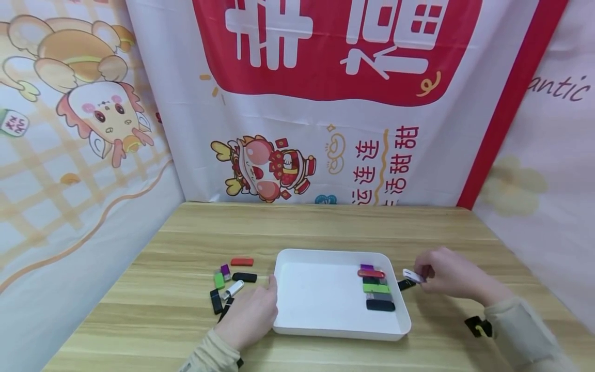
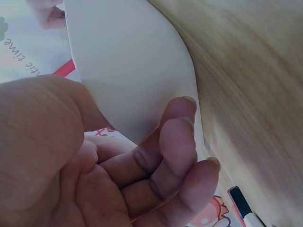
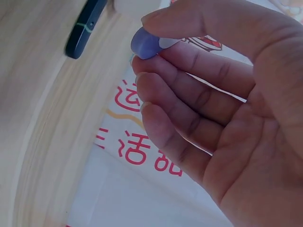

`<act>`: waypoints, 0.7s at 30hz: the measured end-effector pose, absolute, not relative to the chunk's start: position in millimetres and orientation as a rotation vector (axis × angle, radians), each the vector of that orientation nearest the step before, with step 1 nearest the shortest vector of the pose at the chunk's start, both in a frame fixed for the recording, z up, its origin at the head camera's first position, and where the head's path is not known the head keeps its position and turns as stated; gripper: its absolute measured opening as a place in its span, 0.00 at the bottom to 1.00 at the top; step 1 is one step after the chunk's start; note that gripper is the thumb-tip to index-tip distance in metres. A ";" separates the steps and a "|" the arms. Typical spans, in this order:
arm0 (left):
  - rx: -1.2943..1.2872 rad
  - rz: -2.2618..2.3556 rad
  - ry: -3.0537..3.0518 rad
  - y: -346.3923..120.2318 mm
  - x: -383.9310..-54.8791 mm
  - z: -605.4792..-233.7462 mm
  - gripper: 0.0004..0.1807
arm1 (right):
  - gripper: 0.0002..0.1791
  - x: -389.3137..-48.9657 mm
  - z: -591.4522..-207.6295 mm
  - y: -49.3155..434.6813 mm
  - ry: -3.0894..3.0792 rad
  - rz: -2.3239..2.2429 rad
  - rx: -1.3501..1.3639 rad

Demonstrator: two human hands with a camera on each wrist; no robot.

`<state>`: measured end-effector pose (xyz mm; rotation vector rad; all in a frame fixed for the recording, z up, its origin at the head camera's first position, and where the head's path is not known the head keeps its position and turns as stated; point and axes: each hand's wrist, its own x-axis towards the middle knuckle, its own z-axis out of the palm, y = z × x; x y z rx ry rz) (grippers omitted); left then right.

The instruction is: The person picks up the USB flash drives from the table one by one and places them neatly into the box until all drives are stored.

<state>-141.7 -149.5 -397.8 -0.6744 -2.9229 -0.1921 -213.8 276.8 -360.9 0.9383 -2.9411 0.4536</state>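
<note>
The right hand (image 1: 448,271) pinches a white-and-lavender USB stick (image 1: 412,276) between thumb and index fingertip, above the bench (image 1: 325,222) just outside the right wall of a white tray (image 1: 316,294); its other fingers are loosely bent. Below that grip lies a black USB stick with a green band (image 1: 406,284), between the hand and the tray, whose raised wall stands in the way of the interior. The left hand (image 1: 251,315) grips the tray's left wall with curled fingers.

Inside, along the right side, sticks form a column: purple, red, black, green, grey and black, the red one askew. Left of the tray, a loose scatter of red, purple, green, black and white sticks lies on the bench, the left hand partly covering one black stick (image 1: 226,309). A printed cloth (image 1: 325,116) hangs behind.
</note>
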 end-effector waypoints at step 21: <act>-0.656 -0.191 -2.944 -149.2 -141.2 -394.9 0.30 | 0.14 -183.2 -353.1 247.7 -2.648 0.484 0.910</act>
